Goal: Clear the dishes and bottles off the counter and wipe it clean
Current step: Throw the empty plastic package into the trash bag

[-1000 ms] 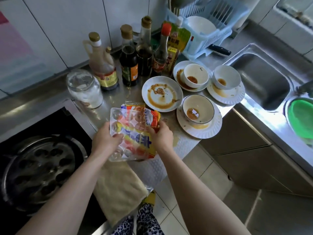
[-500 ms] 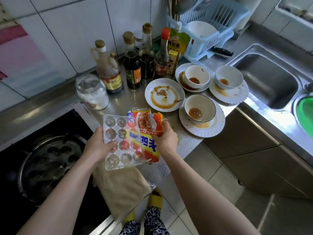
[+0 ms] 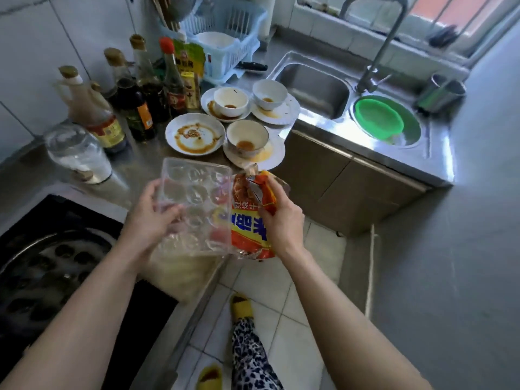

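Observation:
My left hand (image 3: 150, 218) grips a clear plastic egg tray (image 3: 194, 192) above the counter's front edge. My right hand (image 3: 284, 223) holds an orange snack bag (image 3: 249, 235) against the tray's right side. On the steel counter (image 3: 140, 170) behind them lie a sauce-stained plate (image 3: 194, 134), a dirty bowl on a plate (image 3: 247, 139), and two more bowls on plates (image 3: 230, 102) (image 3: 269, 94). Several sauce bottles (image 3: 138, 108) and a glass jar (image 3: 77, 153) stand at the back left. A beige cloth (image 3: 180, 274) hangs over the counter edge below the tray.
A black stove with a perforated steamer tray (image 3: 42, 274) is at the left. A blue dish rack (image 3: 225, 49) stands at the back, with a knife (image 3: 251, 66) beside it. The double sink (image 3: 318, 88) at the right holds a green basin (image 3: 380, 119). Tiled floor lies below.
Both hands have lifted the tray and bag and carried them rightward past the counter edge. The view has swung right, bringing in the tap and the whole sink.

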